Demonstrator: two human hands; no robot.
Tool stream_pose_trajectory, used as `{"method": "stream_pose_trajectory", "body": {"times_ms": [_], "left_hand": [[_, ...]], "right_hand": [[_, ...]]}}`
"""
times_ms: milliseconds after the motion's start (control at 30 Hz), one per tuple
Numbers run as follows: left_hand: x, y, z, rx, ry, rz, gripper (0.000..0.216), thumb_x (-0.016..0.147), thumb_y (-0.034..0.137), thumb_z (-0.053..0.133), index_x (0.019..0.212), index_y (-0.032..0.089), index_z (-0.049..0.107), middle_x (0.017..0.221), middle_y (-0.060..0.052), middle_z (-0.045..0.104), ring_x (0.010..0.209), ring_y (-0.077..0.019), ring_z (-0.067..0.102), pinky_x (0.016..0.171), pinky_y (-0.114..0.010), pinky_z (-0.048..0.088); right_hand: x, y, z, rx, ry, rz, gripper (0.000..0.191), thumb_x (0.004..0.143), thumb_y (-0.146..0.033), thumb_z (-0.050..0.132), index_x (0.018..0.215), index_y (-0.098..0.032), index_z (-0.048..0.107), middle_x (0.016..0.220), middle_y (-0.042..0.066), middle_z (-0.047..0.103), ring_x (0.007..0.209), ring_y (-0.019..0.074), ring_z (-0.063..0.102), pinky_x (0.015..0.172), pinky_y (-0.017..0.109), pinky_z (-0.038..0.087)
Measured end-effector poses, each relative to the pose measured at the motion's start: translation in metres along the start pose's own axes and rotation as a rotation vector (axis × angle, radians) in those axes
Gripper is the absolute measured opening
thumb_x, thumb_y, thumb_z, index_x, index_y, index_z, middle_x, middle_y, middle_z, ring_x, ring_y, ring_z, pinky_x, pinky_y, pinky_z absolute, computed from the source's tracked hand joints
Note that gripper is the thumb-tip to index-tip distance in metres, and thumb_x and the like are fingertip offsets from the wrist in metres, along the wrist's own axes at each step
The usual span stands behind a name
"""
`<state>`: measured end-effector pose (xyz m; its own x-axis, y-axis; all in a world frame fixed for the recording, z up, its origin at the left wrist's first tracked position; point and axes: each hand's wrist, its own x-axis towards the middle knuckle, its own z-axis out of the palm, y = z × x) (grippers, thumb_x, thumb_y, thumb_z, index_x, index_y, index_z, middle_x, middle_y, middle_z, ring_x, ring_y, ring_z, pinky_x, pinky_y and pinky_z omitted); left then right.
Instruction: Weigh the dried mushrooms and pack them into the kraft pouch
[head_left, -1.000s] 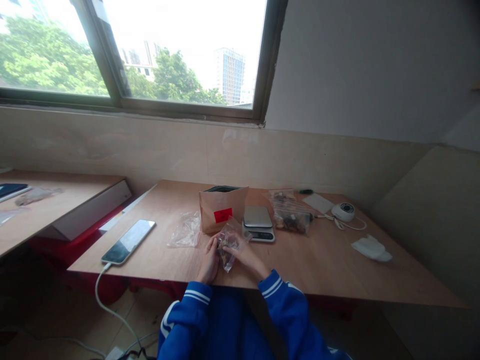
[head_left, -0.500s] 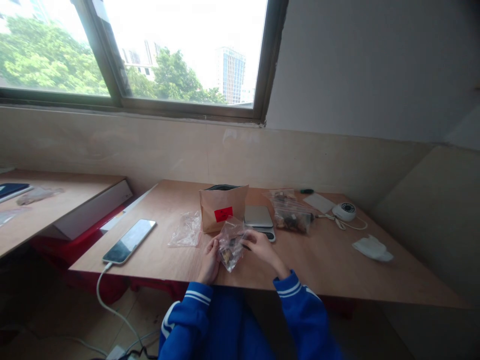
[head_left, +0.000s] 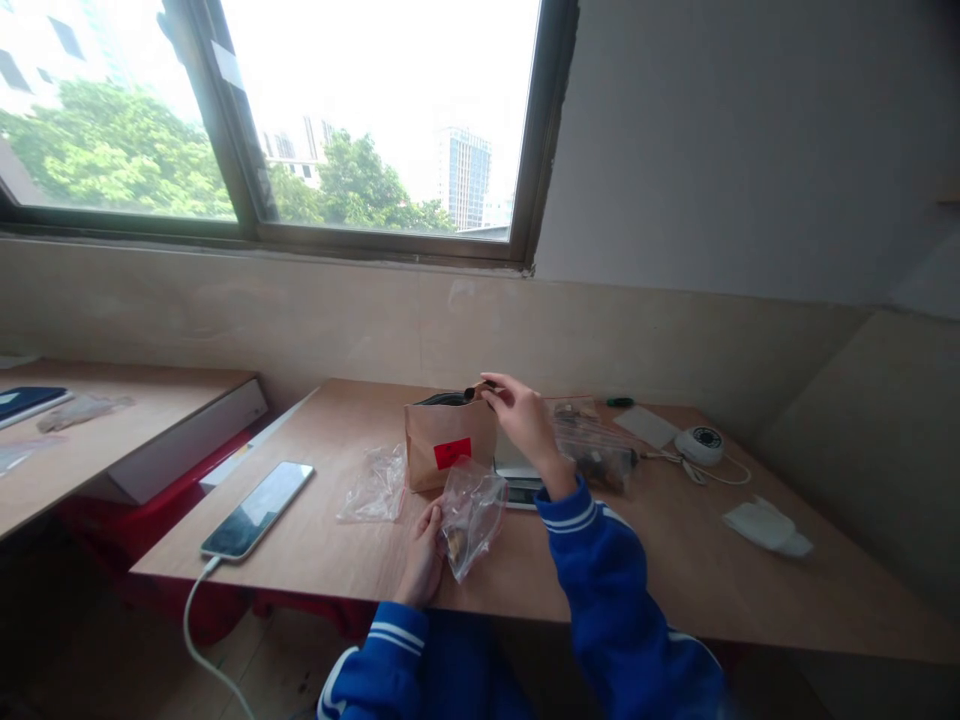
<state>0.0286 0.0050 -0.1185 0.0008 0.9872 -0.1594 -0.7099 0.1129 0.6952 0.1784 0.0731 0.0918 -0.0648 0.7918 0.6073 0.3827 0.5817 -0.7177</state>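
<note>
My left hand [head_left: 425,553] is closed on the edge of a clear plastic zip bag [head_left: 472,510], which has a few brown pieces in its bottom corner. Raised at the mouth of a brown paper pouch [head_left: 421,450], my right hand [head_left: 521,415] pinches a small dark piece [head_left: 472,392] whose kind I cannot make out. The pouch stands upright and open, with a red label [head_left: 452,453] on its front. Behind my right wrist sits a kitchen scale [head_left: 517,480], partly hidden by the pouch, the bag and my hand.
A crumpled clear bag [head_left: 375,485] lies left of the pouch, and a phone [head_left: 259,510] on a cable is farther left. To the right are filled zip bags [head_left: 600,455], a white sheet [head_left: 646,426], a white dome camera [head_left: 699,446] and a crumpled white tissue [head_left: 766,527].
My right hand has moved from the zip bag up to the pouch's mouth with a dark piece in its fingers. My left hand still holds the bag. The view has tilted slightly upward.
</note>
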Motion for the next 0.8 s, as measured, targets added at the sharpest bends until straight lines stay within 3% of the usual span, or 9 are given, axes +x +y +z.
{"method": "stream_pose_trajectory", "body": {"times_ms": [200, 400, 567, 700, 800], "left_hand": [[-0.004, 0.004, 0.006, -0.006, -0.011, -0.009, 0.039, 0.071, 0.035, 0.071, 0.104, 0.017, 0.063, 0.104, -0.01, 0.069, 0.104, -0.0253, 0.063, 0.094, -0.037, 0.047], [-0.003, 0.003, 0.006, -0.039, -0.004, -0.015, 0.036, 0.072, 0.032, 0.071, 0.103, 0.016, 0.063, 0.105, -0.01, 0.069, 0.103, -0.0255, 0.063, 0.092, -0.038, 0.049], [-0.003, 0.003, 0.005, -0.03, -0.017, -0.009, 0.033, 0.074, 0.031, 0.069, 0.104, 0.018, 0.063, 0.108, -0.009, 0.068, 0.105, -0.024, 0.062, 0.092, -0.036, 0.049], [-0.006, 0.006, 0.008, -0.042, -0.026, -0.035, 0.033, 0.074, 0.031, 0.069, 0.103, 0.018, 0.063, 0.107, -0.009, 0.069, 0.103, -0.0253, 0.063, 0.091, -0.038, 0.05], [-0.007, 0.007, 0.011, -0.044, -0.014, -0.038, 0.033, 0.073, 0.031, 0.07, 0.101, 0.017, 0.063, 0.104, -0.01, 0.07, 0.101, -0.0256, 0.064, 0.09, -0.039, 0.051]], "right_hand": [[0.007, 0.006, 0.03, -0.121, -0.031, 0.082, 0.027, 0.081, -0.019, 0.061, 0.107, -0.019, 0.066, 0.103, 0.012, 0.07, 0.095, 0.0263, 0.066, 0.087, 0.039, 0.05], [0.002, 0.006, 0.024, -0.163, 0.048, 0.073, 0.039, 0.081, -0.019, 0.06, 0.12, -0.019, 0.056, 0.102, 0.011, 0.068, 0.095, 0.0242, 0.065, 0.085, 0.039, 0.051], [0.01, 0.003, 0.019, -0.021, 0.08, 0.045, 0.024, 0.084, -0.026, 0.056, 0.106, -0.019, 0.063, 0.091, 0.007, 0.07, 0.081, 0.0196, 0.066, 0.076, 0.032, 0.053], [0.021, 0.007, 0.031, 0.103, 0.0, -0.059, 0.016, 0.082, -0.031, 0.059, 0.088, -0.02, 0.069, 0.091, 0.004, 0.072, 0.086, 0.0178, 0.066, 0.078, 0.028, 0.052], [0.026, 0.015, 0.04, 0.142, -0.042, -0.105, 0.016, 0.081, -0.032, 0.061, 0.086, -0.02, 0.07, 0.091, 0.003, 0.072, 0.089, 0.0175, 0.066, 0.08, 0.027, 0.051]]}}
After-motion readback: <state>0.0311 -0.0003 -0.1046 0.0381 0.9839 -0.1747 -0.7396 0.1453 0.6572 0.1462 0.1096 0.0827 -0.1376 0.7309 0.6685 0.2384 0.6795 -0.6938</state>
